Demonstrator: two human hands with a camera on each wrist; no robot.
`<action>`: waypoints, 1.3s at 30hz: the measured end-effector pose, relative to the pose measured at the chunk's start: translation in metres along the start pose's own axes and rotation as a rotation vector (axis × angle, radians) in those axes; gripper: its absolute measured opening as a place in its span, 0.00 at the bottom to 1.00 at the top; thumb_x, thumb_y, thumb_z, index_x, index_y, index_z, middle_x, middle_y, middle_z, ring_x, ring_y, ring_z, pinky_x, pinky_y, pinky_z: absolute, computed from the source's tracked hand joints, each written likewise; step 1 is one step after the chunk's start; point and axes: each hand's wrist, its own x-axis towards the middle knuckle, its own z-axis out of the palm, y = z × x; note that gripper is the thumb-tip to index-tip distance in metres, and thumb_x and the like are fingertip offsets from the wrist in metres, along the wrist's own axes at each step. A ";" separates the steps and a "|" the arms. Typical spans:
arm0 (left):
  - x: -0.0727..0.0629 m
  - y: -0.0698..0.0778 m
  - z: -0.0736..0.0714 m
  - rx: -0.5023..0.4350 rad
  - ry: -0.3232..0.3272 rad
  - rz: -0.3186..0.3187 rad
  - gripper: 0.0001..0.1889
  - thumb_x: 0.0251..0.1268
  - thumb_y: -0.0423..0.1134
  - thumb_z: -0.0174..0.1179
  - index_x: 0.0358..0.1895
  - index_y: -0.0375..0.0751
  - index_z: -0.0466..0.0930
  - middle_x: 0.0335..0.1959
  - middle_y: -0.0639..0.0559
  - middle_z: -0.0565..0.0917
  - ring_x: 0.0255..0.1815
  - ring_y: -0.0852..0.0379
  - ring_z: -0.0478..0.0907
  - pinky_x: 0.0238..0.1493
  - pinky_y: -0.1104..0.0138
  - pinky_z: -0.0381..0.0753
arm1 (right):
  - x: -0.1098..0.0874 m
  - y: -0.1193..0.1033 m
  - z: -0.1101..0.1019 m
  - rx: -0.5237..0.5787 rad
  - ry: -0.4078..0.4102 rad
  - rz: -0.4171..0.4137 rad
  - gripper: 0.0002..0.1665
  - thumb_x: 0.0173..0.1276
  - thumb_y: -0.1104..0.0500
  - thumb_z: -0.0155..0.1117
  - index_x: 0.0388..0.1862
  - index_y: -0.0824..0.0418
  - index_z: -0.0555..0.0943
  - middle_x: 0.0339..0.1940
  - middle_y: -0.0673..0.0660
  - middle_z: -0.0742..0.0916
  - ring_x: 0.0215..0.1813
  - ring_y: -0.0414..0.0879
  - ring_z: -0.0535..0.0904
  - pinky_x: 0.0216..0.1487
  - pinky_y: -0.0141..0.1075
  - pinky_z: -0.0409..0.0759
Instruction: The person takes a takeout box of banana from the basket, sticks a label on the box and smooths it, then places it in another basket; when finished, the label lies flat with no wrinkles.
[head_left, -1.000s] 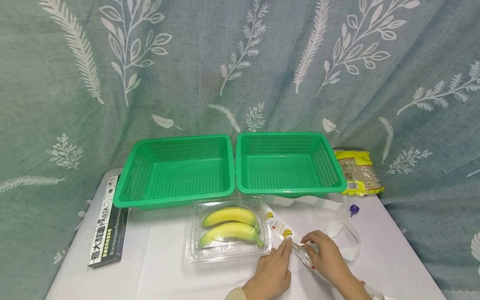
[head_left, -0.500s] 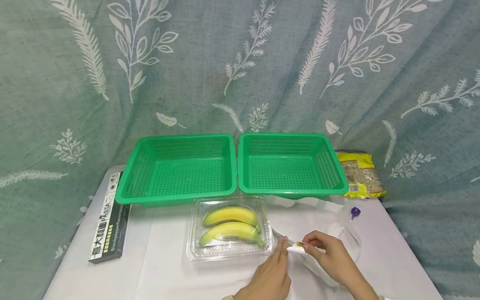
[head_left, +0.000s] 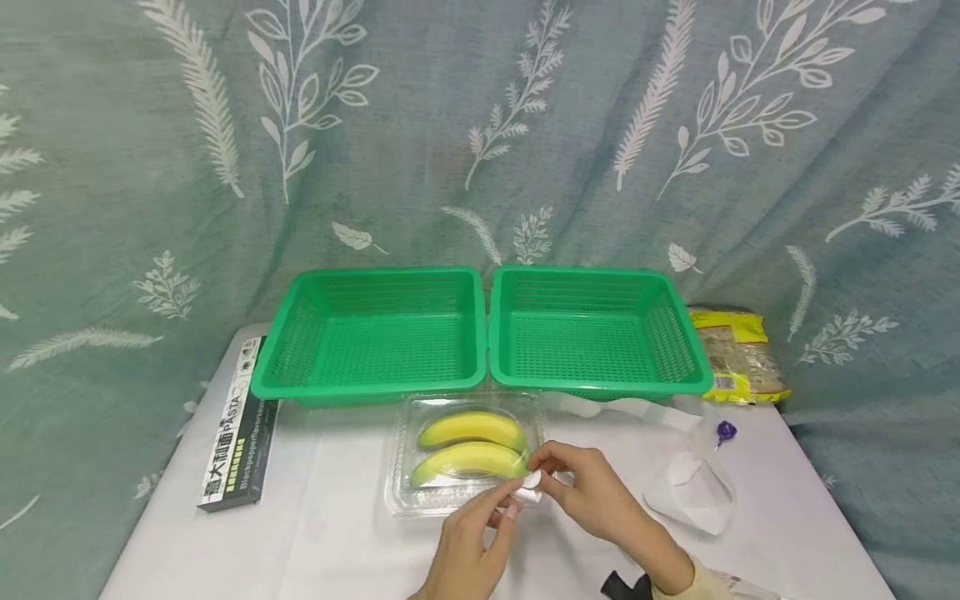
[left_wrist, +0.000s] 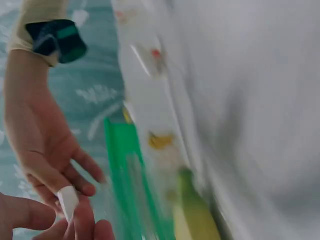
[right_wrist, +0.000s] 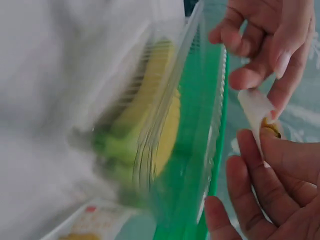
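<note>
In the head view, both hands meet at the front right corner of a clear plastic clamshell box (head_left: 401, 492) with two bananas (head_left: 471, 429) inside. Between them is a small white sticker (head_left: 531, 480), curled, with part of a yellow banana print showing in the right wrist view. My right hand (head_left: 592, 492) pinches one end of the sticker between thumb and fingers. The fingertips of my left hand (head_left: 468, 542) pinch its other end. A strip of banana-printed labels (left_wrist: 160, 140) lies on the table in the left wrist view.
Two green baskets (head_left: 367, 390) (head_left: 600, 387) stand side by side behind the box. A pasta box (head_left: 238, 425) lies left. At right are a yellow bag (head_left: 742, 358), a purple-wrapped lollipop (head_left: 725, 431) and a curled white backing strip (head_left: 690, 487).
Earlier, my right hand peeled the sticker off the label strip while my left hand pressed the strip down. The sticker has come free, and both hands have moved left to the box corner.
</note>
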 end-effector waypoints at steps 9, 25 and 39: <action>0.008 -0.021 -0.022 0.221 0.222 0.052 0.24 0.54 0.26 0.71 0.55 0.46 0.83 0.40 0.59 0.77 0.34 0.69 0.73 0.29 0.77 0.78 | 0.037 -0.009 0.018 0.009 -0.033 -0.083 0.05 0.73 0.54 0.63 0.41 0.50 0.86 0.38 0.44 0.90 0.46 0.43 0.88 0.51 0.44 0.87; 0.025 -0.029 -0.032 0.379 0.281 0.210 0.19 0.48 0.24 0.72 0.44 0.45 0.85 0.35 0.60 0.83 0.38 0.64 0.78 0.40 0.75 0.80 | 0.067 -0.010 0.024 0.080 -0.077 -0.069 0.05 0.74 0.57 0.62 0.42 0.55 0.85 0.40 0.50 0.91 0.44 0.43 0.86 0.50 0.35 0.85; 0.038 -0.034 -0.040 0.511 0.147 0.176 0.14 0.48 0.23 0.71 0.36 0.45 0.90 0.30 0.57 0.79 0.31 0.63 0.74 0.32 0.74 0.77 | 0.094 -0.010 0.029 -0.118 -0.073 -0.177 0.03 0.70 0.61 0.66 0.39 0.59 0.84 0.36 0.51 0.90 0.40 0.42 0.85 0.45 0.32 0.83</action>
